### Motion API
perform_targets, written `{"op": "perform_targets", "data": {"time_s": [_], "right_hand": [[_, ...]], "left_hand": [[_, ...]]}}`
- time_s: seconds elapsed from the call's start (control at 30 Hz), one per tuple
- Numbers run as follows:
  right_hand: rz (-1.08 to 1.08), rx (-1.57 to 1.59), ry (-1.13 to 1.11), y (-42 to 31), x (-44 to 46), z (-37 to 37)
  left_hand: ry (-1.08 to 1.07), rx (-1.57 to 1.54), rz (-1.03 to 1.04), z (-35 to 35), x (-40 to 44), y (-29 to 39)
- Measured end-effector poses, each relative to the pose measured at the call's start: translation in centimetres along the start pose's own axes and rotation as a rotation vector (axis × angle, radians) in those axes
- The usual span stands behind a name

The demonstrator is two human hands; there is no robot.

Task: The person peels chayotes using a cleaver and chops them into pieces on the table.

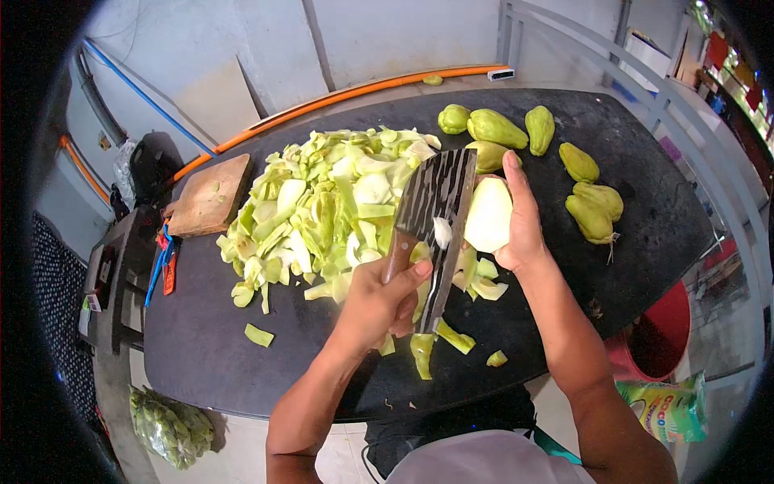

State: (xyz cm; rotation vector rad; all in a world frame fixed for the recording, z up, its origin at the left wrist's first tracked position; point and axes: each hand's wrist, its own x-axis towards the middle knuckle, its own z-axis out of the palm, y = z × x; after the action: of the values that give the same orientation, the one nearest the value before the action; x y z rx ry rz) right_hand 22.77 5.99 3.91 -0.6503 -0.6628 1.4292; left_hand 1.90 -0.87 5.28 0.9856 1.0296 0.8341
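Observation:
My left hand [383, 298] is closed around the wooden handle of a cleaver [435, 218]. The broad blade, dark with pale streaks, is tilted up, and a small white scrap clings to it. In my right hand [524, 218] is a peeled chayote [488, 216], pale and smooth, close beside the blade's edge. Behind the cleaver spreads a large heap of chayote peelings and slices [322, 210]. More cut pieces [484, 278] lie beneath my hands. Several whole green chayotes [497, 127] rest at the back and right of the black table [645, 210].
A wooden board [211, 196] overhangs the table's left side, near blue and orange handles [167, 260]. An orange pipe [347, 96] runs along the wall. On the floor are a bag of greens [169, 427], a red bucket [617, 359] and a green packet [669, 407].

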Motion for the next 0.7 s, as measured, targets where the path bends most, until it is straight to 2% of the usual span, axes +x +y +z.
{"op": "perform_targets", "data": {"time_s": [0.3,0.53,0.63,0.7], "right_hand": [[-0.002,-0.087,-0.053,0.6,-0.1,-0.3],[0.130,-0.237,-0.170,-1.4,-0.9,0.3],[-0.012,-0.084,-0.066,0.2,-0.7,0.7],[-0.034,-0.061,-0.010,0.1,-1.1,1.9]], "left_hand": [[-0.048,-0.095,-0.064,0.0,0.3,-0.7],[-0.084,-0.087,-0.122,0.1,0.2,-0.7],[-0.058,-0.126,-0.096,0.4,0.2,-0.9],[-0.048,-0.145,-0.079,0.3,0.2,-1.0]]}}
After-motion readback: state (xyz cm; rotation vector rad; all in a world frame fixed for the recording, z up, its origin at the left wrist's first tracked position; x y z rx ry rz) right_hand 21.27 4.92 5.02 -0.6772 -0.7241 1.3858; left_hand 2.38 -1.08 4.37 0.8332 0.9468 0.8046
